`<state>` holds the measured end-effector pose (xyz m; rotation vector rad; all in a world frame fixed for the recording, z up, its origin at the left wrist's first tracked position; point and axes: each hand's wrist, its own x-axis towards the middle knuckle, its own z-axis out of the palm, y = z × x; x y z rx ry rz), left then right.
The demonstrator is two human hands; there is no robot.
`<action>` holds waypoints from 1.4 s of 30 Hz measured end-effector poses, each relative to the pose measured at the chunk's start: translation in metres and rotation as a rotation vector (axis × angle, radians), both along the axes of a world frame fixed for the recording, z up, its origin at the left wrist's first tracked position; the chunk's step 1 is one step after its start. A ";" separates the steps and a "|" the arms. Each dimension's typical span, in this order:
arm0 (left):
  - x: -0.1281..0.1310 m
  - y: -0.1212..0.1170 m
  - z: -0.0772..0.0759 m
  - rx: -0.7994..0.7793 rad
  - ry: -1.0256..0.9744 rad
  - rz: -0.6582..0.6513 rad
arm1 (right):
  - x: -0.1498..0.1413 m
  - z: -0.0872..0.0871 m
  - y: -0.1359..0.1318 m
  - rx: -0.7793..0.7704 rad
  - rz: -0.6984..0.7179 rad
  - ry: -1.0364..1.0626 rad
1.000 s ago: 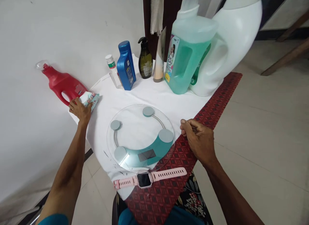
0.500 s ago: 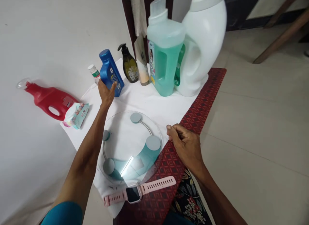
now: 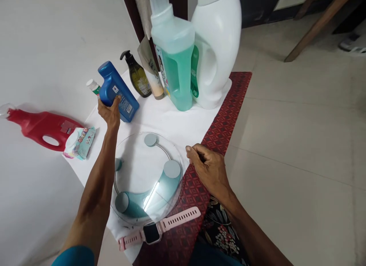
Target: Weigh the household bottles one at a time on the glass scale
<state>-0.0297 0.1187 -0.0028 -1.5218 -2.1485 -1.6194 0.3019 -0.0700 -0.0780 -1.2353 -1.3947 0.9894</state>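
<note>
My left hand (image 3: 109, 111) is wrapped round a blue bottle (image 3: 117, 90) and holds it tilted above the white cloth (image 3: 160, 119). My right hand (image 3: 206, 167) rests in a loose fist on the red patterned cloth (image 3: 225, 117), beside a round glass scale (image 3: 147, 176). A pink smartwatch (image 3: 158, 228) lies just in front of the scale.
At the back stand a small white-capped bottle (image 3: 93, 85), a dark pump bottle (image 3: 137, 76), a tube (image 3: 151, 73), a green detergent jug (image 3: 174, 52) and a large white jug (image 3: 217, 41). A red jug (image 3: 40, 125) lies on its side at left, next to a wipes pack (image 3: 79, 142). Tiled floor spreads to the right.
My left hand left the wipes pack, went to the blue bottle, gripped it and lifted it off the cloth at a tilt. The right hand stayed in place.
</note>
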 end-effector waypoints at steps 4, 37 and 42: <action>0.011 -0.061 0.024 0.183 -0.088 -0.101 | -0.001 -0.001 0.000 0.007 -0.008 0.003; 0.045 -0.305 0.021 0.198 -0.154 -0.199 | -0.007 -0.009 0.002 0.054 -0.033 -0.042; 0.038 -0.310 0.024 0.092 -0.104 -0.241 | -0.006 -0.009 0.002 0.053 -0.036 -0.046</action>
